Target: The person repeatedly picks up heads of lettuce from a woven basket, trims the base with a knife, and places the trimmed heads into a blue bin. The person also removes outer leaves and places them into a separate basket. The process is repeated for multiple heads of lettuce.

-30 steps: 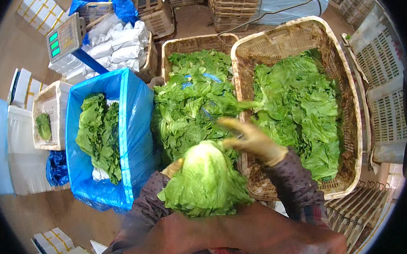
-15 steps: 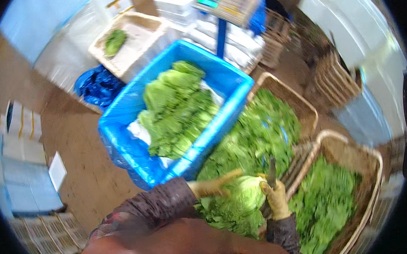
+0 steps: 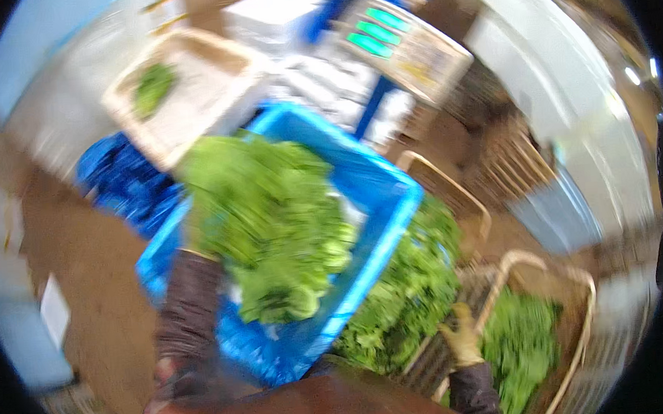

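A leafy green lettuce (image 3: pixel 228 194), smeared by motion, is in my left hand (image 3: pixel 196 234) above the blue-lined box (image 3: pixel 380 196). The leaves hide most of those gloved fingers. Beneath it, more lettuce heads (image 3: pixel 294 285) lie in the box, some with pale cut ends showing. My right hand (image 3: pixel 461 339), in a yellowish glove, is beside the rim of the near right crate (image 3: pixel 584 298). Its fingers are curled around the dark knife handle, though the blade does not show clearly against the background.
Loose leaves (image 3: pixel 405 293) fill a crate right of the box, and more green leaves (image 3: pixel 518 340) fill the near right crate. A scale display (image 3: pixel 405 47) stands behind on a blue post. At back left are a foam box (image 3: pixel 202 71) and blue plastic (image 3: pixel 125 182).
My left hand has carried the lettuce from the near leaf pile, left and away from me, over the blue-lined box. My right hand has dropped slightly nearer me. The view has shifted and turned.
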Available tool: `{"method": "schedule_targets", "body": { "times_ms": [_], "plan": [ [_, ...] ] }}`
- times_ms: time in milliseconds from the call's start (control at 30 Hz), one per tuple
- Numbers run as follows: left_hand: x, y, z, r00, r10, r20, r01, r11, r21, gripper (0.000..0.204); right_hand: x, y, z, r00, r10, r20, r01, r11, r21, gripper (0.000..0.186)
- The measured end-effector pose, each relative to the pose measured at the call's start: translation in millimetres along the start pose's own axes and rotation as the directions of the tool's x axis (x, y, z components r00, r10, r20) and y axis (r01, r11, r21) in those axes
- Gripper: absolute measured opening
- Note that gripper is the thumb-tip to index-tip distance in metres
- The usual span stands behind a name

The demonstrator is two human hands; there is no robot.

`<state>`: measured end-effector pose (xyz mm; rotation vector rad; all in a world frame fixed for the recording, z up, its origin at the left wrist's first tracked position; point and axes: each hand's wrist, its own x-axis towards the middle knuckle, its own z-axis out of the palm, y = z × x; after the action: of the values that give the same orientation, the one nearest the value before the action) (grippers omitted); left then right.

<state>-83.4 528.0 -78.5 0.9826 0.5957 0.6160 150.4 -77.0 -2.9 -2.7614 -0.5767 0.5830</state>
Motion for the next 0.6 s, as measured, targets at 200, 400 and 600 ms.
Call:
{"method": "schedule_targets", "body": {
  "times_ms": [200, 400, 600],
  "plan": [
    [64.6, 2.8, -1.9, 0.997, -0.007, -0.081, 0.006, 1.0, -0.014, 0.088, -110.6, 59.2, 119.3, 0.845, -0.069, 0.53, -0.038, 0.982, 0.187, 0.052],
    [-61.5, -60.8, 183.6, 0.865, -0.246, 0.438, 0.365, 0.907, -0.211, 0.076, -126.9, 180.5, -19.4, 0.924, 0.173, -0.341, -0.242, 0.955, -0.173, 0.034],
    [-163.4, -230.0, 485.1, 0.243, -0.562, 0.791, 0.595, 0.73, 0.336, 0.073, 38.6, 411.2, -220.9, 0.672, 0.681, -0.291, -0.689, 0.719, 0.091, 0.056]
  ]
}}
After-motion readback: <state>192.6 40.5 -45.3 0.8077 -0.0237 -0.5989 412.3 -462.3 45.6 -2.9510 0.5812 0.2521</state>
